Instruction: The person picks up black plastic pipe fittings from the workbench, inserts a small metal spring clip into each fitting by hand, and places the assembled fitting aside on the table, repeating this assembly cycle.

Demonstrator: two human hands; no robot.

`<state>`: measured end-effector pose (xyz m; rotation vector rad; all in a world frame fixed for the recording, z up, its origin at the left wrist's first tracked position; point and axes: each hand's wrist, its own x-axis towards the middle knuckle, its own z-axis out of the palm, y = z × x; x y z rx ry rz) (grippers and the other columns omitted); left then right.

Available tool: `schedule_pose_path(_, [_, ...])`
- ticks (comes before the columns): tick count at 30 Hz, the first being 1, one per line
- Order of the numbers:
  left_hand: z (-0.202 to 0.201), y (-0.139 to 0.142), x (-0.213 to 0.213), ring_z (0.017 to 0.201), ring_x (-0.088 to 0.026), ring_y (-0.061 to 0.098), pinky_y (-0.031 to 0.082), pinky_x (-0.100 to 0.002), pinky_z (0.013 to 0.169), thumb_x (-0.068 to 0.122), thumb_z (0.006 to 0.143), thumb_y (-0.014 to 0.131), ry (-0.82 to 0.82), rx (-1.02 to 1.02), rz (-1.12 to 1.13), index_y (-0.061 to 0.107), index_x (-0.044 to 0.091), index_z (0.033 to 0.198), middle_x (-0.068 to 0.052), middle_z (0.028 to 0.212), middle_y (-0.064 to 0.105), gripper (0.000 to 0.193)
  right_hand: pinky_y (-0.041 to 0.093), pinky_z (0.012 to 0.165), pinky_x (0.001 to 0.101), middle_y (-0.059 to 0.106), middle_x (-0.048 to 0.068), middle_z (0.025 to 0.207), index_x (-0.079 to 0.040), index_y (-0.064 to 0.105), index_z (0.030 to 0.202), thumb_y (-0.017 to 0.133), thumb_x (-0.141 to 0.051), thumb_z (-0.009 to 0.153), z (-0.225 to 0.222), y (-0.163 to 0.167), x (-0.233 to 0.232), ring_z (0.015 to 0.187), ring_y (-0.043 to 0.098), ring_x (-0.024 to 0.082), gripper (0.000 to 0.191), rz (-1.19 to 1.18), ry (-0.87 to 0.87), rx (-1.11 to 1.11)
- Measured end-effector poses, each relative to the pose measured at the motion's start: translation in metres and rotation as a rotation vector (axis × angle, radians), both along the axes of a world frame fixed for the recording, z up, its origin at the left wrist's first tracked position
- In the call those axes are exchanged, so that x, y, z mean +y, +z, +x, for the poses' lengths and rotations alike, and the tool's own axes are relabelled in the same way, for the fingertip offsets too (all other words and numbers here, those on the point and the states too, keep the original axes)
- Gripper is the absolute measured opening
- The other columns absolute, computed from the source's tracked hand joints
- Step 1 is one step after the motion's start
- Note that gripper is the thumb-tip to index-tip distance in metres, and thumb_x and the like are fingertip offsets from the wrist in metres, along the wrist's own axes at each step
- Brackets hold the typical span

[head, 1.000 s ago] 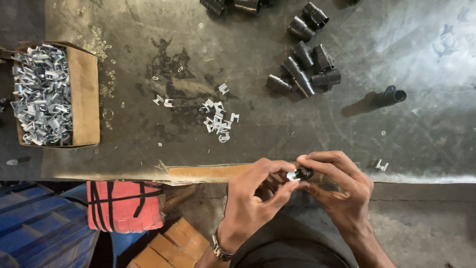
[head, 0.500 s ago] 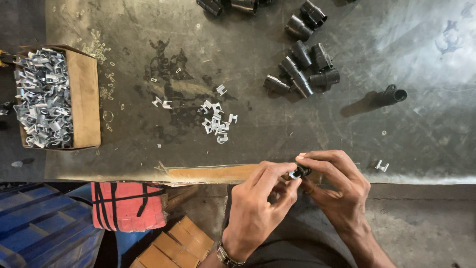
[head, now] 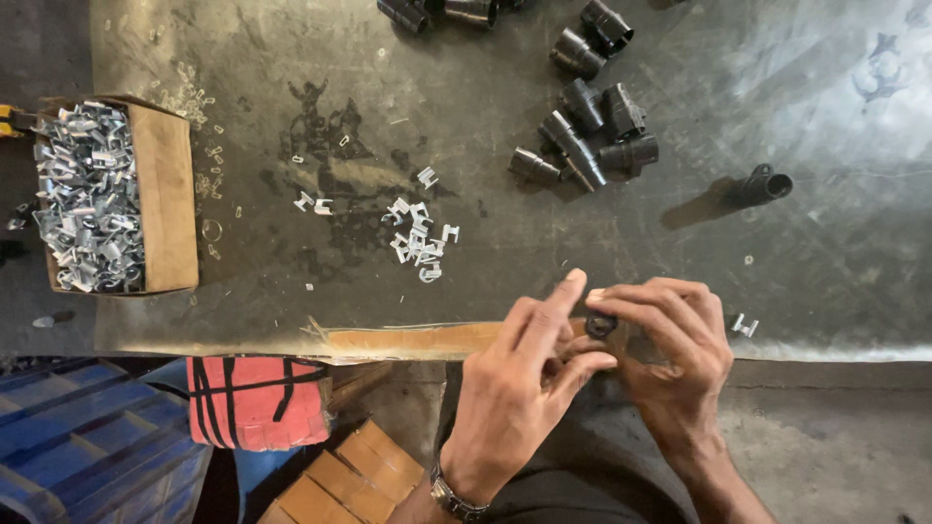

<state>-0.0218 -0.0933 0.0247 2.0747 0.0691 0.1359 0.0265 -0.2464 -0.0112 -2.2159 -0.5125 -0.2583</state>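
1. The small black plastic part was mostly hidden, pinched between the fingertips of the left hand and the right hand at the near edge of the scratched dark metal table; its shape was hard to make out.
2. More black plastic tube fittings at the table's far edge were cut off by the frame.
3. Five black tube fittings lay clustered; one black fitting lay apart.
4. One open cardboard box held uncountable silvery metal clips.
5. A small heap of loose silvery clips lay mid-table; one lone clip sat just beside the right hand.
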Motion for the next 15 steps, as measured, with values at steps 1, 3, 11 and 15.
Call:
schedule_pose_path(1, [0.002,0.0,0.0,0.073,-0.012,0.071,0.057,-0.027,0.061,0.02,0.087,0.084,0.012,0.04,-0.005,0.061,0.003,0.139,-0.004,0.099,0.063,0.06,0.054,0.092,0.0373,0.074,0.002,0.11,-0.01,0.074,0.106,0.084,-0.005,0.066,0.0,0.002,-0.002,0.104,0.067,0.024,0.041,0.023,-0.02,0.028])
schedule_pose_path(3, [0.005,-0.002,0.0,0.061,-0.011,0.067,0.054,-0.028,0.054,0.024,0.082,0.087,0.029,0.123,-0.017,0.063,0.005,0.134,-0.004,0.095,0.064,0.06,0.057,0.094,0.0332,0.073,0.001,0.114,-0.008,0.071,0.109,0.084,-0.002,0.072,0.004,0.005,-0.01,0.107,0.07,0.02,0.039,0.173,-0.066,0.158])
schedule_pose_path(11, [0.025,-0.035,-0.063,0.089,-0.022,0.062,0.047,-0.037,0.076,0.02,0.096,0.073,-0.33,-0.203,0.328,0.069,0.006,0.119,-0.006,0.101,0.061,0.028,0.058,0.102,0.0317,0.073,0.007,0.126,-0.006,0.071,0.112,0.09,-0.007,0.086,0.043,-0.01,-0.077,0.117,0.07,0.019,0.033,-0.015,-0.174,0.07])
schedule_pose_path(15, [0.042,-0.055,-0.096,0.093,-0.022,0.059,0.042,-0.039,0.084,0.012,0.092,0.068,-0.378,-0.28,0.518,0.072,0.008,0.118,-0.006,0.101,0.059,0.027,0.058,0.102,0.0328,0.072,0.007,0.126,-0.007,0.072,0.113,0.091,-0.013,0.085,0.05,-0.015,-0.089,0.118,0.07,0.019,0.035,-0.077,-0.182,0.066])
